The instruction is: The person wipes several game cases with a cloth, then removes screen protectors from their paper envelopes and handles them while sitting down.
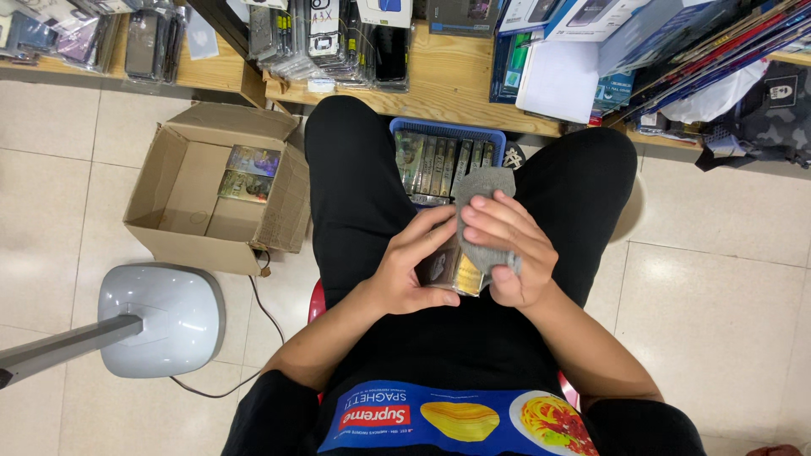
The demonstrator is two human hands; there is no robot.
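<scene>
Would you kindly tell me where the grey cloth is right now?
In the head view, the grey cloth is centre frame, held in the right hand over the small shiny pack, just before the blue plastic basket.

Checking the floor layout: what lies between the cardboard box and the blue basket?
In the head view, the person's black-trousered leg lies between the cardboard box and the blue basket.

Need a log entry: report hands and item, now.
Left hand grips small shiny packet. Right hand presses grey cloth on it. Blue basket of packets ahead; nothing obstructing.
</scene>
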